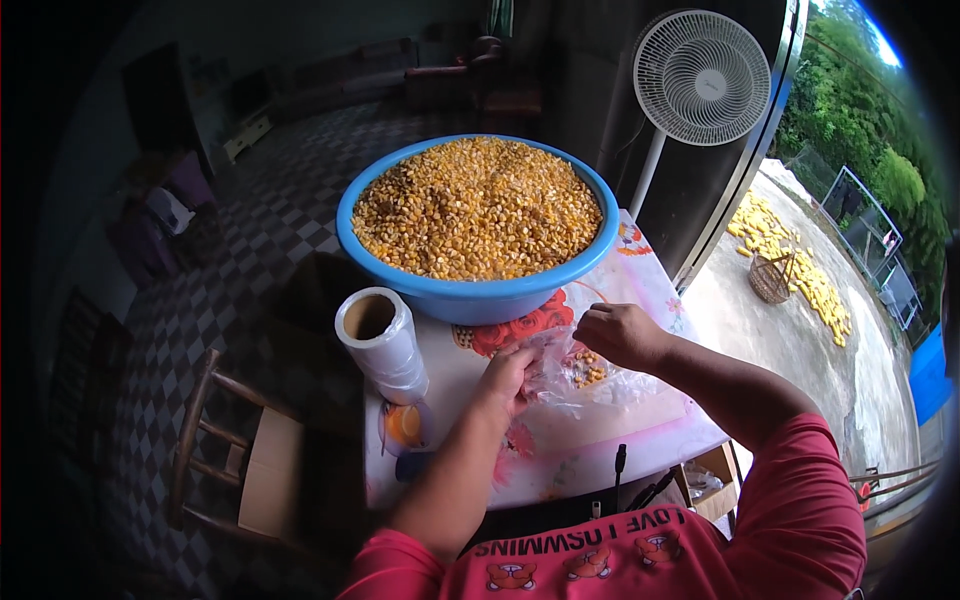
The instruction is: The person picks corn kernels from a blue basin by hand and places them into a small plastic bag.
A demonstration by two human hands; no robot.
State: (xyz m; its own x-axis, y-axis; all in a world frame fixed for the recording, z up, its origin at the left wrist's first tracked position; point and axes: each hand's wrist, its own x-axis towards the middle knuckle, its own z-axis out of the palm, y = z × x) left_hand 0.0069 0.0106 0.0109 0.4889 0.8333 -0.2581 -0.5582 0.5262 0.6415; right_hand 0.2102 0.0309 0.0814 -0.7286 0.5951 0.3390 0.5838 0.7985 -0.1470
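Just in front of the blue basin (470, 295) heaped with dried corn kernels (478, 205), a clear plastic bag (590, 385) lies on the flowered table (600, 440), a small clump of kernels showing through it. The left hand (508, 378) is closed on the bag's near edge, pinching the film. The right hand (618, 333), nearer the basin's rim, is curled shut over the bag's mouth, though what its fingers hold is hidden. A roll of clear bags (383, 343) stands just left of the basin's front. To do this well, I judge the left pinch should keep the mouth taut and wide, close under the basin, so that no kernels scatter
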